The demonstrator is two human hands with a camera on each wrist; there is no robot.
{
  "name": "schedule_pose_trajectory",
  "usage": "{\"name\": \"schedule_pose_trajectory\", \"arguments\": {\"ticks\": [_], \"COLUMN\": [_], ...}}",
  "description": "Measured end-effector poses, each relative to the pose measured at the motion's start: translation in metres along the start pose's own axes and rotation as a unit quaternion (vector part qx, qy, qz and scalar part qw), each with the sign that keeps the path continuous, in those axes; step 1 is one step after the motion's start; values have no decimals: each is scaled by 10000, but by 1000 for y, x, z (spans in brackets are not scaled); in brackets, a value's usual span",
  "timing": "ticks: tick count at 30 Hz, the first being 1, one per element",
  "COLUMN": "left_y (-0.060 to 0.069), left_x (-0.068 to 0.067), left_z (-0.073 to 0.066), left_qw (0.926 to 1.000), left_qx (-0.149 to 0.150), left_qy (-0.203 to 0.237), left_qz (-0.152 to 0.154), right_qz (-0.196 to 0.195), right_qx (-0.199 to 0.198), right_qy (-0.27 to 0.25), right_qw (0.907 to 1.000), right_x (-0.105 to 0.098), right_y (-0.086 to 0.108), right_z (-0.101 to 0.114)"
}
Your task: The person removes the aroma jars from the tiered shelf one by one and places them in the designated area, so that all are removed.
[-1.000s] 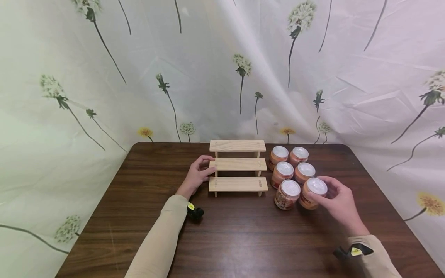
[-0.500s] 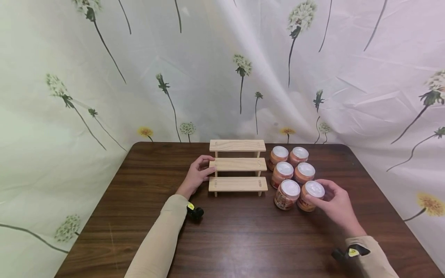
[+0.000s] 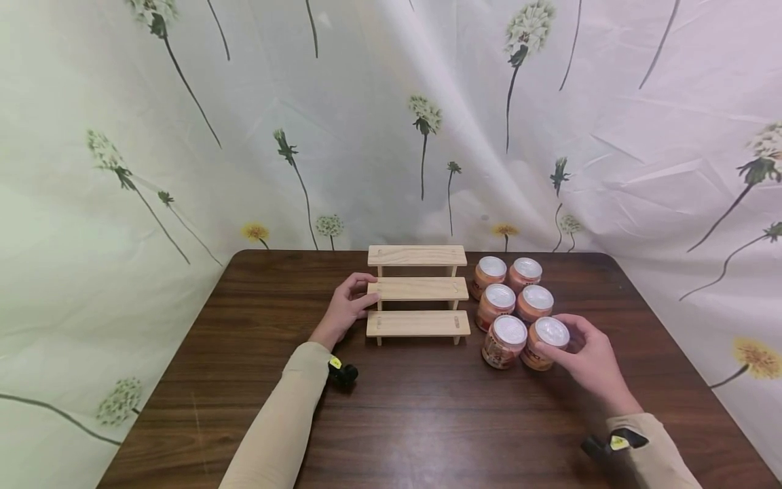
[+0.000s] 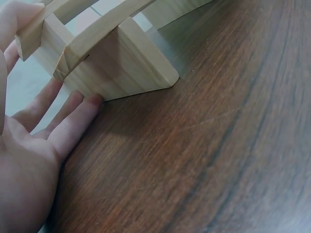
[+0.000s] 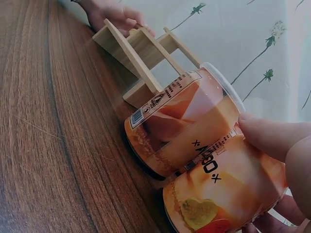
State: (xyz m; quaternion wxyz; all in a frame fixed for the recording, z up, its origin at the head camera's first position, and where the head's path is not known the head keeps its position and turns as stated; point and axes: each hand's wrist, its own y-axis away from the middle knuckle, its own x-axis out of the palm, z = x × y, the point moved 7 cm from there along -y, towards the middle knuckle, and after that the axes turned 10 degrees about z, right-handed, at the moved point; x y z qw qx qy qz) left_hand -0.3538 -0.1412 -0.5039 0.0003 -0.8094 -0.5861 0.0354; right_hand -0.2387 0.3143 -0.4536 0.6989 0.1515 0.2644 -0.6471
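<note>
My left hand (image 3: 345, 309) holds the left end of a three-step wooden display stand (image 3: 418, 289). Its thumb lies on the middle step, and in the left wrist view other fingers (image 4: 77, 121) touch the side panel (image 4: 131, 68). At the right my right hand (image 3: 595, 360) grips the front right jar (image 3: 544, 344), thumb on the near side and fingers round the far side. That jar has a white lid and an orange printed label. Close against it stands the front left jar (image 5: 184, 121), of the same kind. The gripped jar's base is partly out of the right wrist view.
Behind those two stand several like jars (image 3: 496, 305), upright in two columns right of the stand. All rest on a dark wooden table (image 3: 427, 421). A pale curtain (image 3: 366, 136) with printed dandelions hangs behind the table and along its sides.
My right hand has shifted the front right jar slightly left, closer to the jar beside it. During the last half second it has barely moved. The left hand and the stand have stayed still.
</note>
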Motion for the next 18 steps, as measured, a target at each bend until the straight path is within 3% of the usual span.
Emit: {"name": "schedule_pose_trajectory", "arguments": {"ticks": [18], "left_y": [0], "left_x": [-2], "left_z": [3], "left_qw": [9998], "left_qx": [-141], "left_qy": [164], "left_qz": [57], "right_qz": [52], "right_qx": [100], "right_qy": [170], "right_qw": [9998], "right_x": [-3], "right_y": [-1], "right_z": [0]}}
